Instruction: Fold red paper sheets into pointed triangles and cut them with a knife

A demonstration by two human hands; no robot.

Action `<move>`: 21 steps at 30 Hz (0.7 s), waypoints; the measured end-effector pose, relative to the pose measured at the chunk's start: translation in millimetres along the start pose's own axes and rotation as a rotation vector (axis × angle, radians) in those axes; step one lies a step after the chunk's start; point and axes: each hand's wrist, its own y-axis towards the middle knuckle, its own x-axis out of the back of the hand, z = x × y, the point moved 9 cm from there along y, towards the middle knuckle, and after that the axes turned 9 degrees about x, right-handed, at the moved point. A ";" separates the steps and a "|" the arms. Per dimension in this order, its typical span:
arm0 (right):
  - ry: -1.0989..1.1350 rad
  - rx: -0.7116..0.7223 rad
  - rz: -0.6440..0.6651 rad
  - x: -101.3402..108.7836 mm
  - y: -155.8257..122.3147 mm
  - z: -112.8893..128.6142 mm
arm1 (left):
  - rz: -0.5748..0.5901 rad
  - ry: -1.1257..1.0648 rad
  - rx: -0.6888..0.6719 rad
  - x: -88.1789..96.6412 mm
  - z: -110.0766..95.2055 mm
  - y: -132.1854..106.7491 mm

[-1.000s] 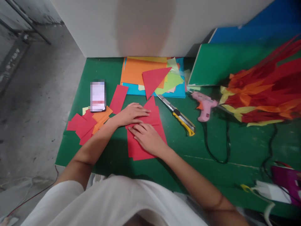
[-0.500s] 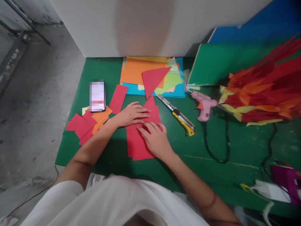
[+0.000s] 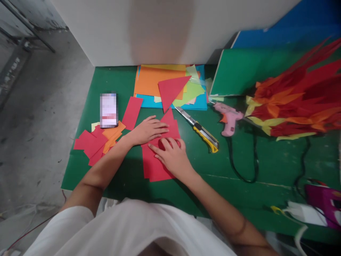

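Both hands lie palm down on a red paper sheet point(image 3: 153, 169) at the near middle of the green table point(image 3: 266, 161). The left hand point(image 3: 149, 129) is flat with its fingers stretched toward the right, pinning the far part of the sheet. The right hand point(image 3: 172, 156) presses just nearer, with its fingers spread and slightly curled over the paper. The two hands sit close together, almost touching. Neither is closed around anything.

Judging from the layout, the folding is at an early to middle stage. The far end of the sheet already rises to a point past the left fingertips, which suggests folded corners. The near part is a plain flat rectangle with no crease visible.

The tools lie untouched to the right: a yellow utility knife point(image 3: 198, 128) and, beyond it, a pink glue gun point(image 3: 228, 116) with its black cord. A large heap of red, orange and yellow paper spikes point(image 3: 293, 103) fills the far right.

A stack of coloured sheets point(image 3: 151, 80) lies at the far edge with a red triangle point(image 3: 169, 90) on top. To the left are a loose red strip point(image 3: 132, 112), red and orange offcuts point(image 3: 93, 143) and a phone point(image 3: 108, 109).
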 end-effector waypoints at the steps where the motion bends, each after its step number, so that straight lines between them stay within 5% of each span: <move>1: -0.004 0.001 -0.001 0.8 0.6 0.3 | -0.007 0.017 -0.011 -1.2 0.3 -0.2; 21: -0.069 -0.283 -0.088 28.7 -41.5 -45.6 | -0.064 0.096 -0.042 0.0 -0.4 -1.8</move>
